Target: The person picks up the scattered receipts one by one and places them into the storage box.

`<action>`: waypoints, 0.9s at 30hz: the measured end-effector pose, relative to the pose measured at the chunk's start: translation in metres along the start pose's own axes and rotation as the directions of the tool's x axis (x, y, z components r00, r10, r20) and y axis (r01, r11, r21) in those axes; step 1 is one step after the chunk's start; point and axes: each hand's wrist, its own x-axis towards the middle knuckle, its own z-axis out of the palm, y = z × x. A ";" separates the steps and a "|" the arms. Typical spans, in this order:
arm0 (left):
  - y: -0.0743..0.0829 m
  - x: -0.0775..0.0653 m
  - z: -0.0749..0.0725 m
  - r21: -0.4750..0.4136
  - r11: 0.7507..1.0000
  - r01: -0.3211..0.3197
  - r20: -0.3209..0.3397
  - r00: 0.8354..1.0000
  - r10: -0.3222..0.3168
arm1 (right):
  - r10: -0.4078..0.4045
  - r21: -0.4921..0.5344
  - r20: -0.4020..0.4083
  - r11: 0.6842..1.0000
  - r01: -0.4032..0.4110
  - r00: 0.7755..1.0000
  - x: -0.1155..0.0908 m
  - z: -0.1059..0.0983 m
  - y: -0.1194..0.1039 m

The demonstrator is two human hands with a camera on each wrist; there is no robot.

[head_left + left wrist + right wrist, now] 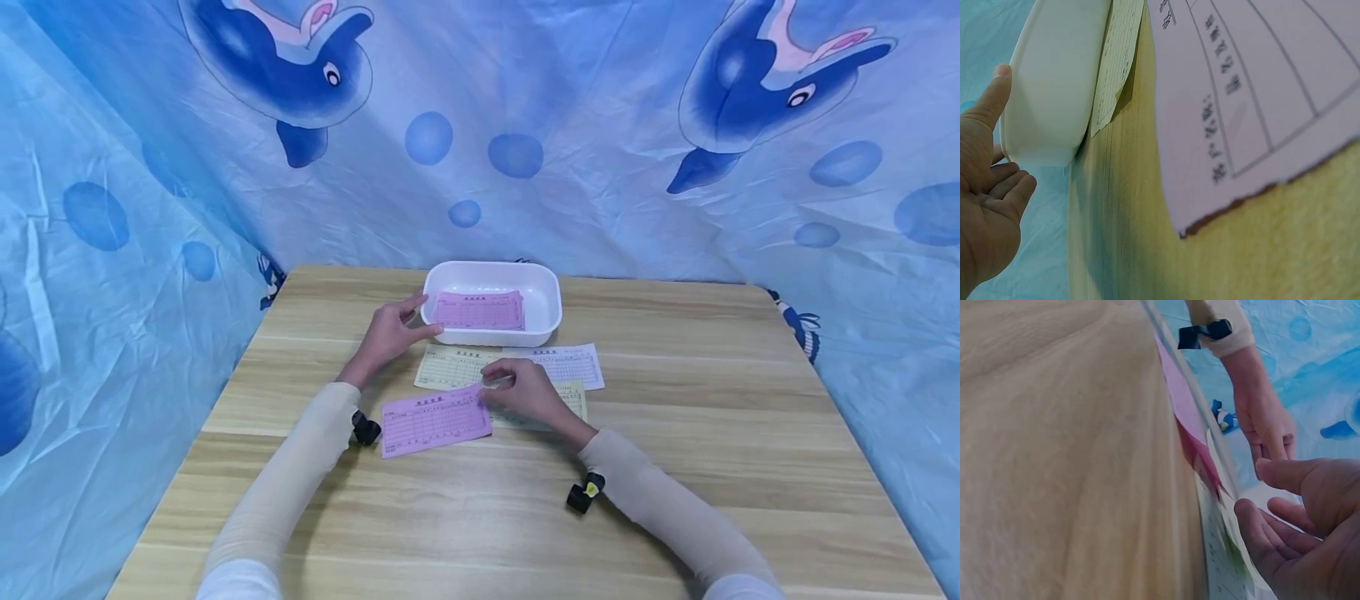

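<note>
My left hand (390,333) is at the left end of a white plastic tub (551,312), its thumb and a finger touching the rim. In the left wrist view, the thumb lies against the wall of the tub (1054,81) while the other fingers are loosely bent. Several pink printed slips (480,311) lie inside the tub. Another pink slip (435,421) rests on the table in front. Over its right edge hovers my right hand (528,390); in the right wrist view, thumb and fingertips stand apart with nothing visibly pinched.
Behind the pink slip, a pale yellow slip (450,367) and a white slip (573,365) lie before the tub. A greenish slip (573,400) is partly hidden under my right hand. The wooden table (675,350) meets a blue dolphin-print curtain (585,217) at its back edge.
</note>
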 end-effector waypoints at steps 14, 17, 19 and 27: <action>-0.002 0.000 0.001 0.003 1.000 -0.009 -0.005 1.000 0.009 | 0.031 -0.049 -0.013 0.998 -0.032 0.999 0.000 0.012 -0.004; -0.002 0.000 0.001 0.000 1.000 -0.010 -0.006 1.000 0.010 | 0.045 -0.060 -0.018 0.997 -0.046 0.999 0.000 0.014 -0.004; -0.002 0.000 0.001 0.003 1.000 -0.011 -0.009 1.000 0.011 | 0.049 -0.069 -0.022 0.996 -0.050 0.999 0.001 0.015 -0.004; -0.001 -0.001 0.001 -0.005 1.000 -0.010 -0.006 1.000 0.010 | 0.008 -0.119 -0.023 0.993 -0.011 1.000 0.003 0.022 -0.004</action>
